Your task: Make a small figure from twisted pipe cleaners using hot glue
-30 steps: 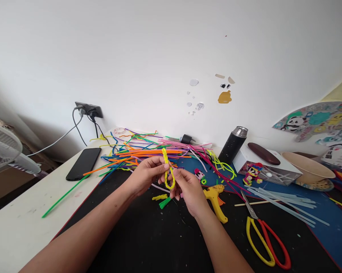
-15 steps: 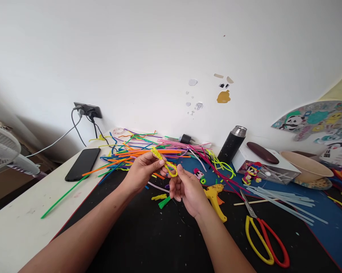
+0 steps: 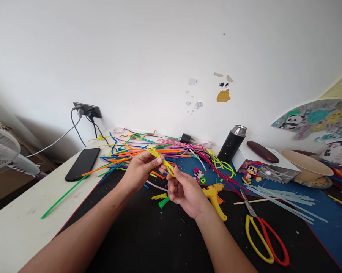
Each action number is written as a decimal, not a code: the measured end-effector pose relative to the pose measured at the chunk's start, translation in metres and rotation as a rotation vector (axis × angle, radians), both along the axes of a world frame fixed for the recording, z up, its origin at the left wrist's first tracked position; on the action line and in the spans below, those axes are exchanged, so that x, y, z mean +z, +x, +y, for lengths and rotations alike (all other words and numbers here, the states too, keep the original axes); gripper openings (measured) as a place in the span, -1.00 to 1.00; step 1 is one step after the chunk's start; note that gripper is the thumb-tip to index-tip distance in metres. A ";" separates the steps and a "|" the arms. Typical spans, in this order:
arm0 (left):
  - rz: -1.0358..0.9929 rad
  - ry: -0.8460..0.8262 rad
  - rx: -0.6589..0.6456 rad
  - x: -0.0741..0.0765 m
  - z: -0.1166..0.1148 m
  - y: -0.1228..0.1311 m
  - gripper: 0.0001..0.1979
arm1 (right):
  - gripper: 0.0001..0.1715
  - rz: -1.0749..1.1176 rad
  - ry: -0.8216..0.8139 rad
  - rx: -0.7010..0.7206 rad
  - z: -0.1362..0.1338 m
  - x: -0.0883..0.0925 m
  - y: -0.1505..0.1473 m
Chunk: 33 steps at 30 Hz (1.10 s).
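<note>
L hand (image 3: pixel 138 168) pinches a yellow, twisted, fuzzy pipe-cleaner strip (image 3: pixel 167 165), R hand (image 3: pixel 188 190) its lower end; prob. shaping, next move needs steady grip w/ both.

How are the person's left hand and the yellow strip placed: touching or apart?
Touching. The head view shows the left hand pinching the yellow strip, which sticks out on both sides of its thumb.
</note>
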<state>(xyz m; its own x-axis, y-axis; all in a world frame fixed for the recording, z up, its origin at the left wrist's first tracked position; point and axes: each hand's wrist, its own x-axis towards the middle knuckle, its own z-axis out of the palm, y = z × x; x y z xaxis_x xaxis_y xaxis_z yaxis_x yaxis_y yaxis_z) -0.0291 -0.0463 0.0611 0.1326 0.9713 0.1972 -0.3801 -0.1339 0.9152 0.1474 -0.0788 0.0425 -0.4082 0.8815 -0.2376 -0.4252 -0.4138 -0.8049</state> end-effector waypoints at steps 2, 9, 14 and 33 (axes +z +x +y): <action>-0.004 -0.014 0.005 0.000 0.000 0.000 -0.70 | -0.41 0.012 -0.001 -0.003 0.000 0.000 0.000; -0.028 -0.039 0.012 0.000 -0.001 0.001 -0.69 | -0.45 0.049 0.006 -0.002 0.001 -0.002 0.000; -0.054 -0.043 0.002 0.000 -0.001 0.000 -0.69 | -0.46 0.065 0.026 0.008 0.001 -0.005 0.000; -0.128 -0.050 -0.085 0.005 -0.002 -0.005 -0.71 | -0.49 0.000 0.056 0.009 -0.001 -0.002 -0.001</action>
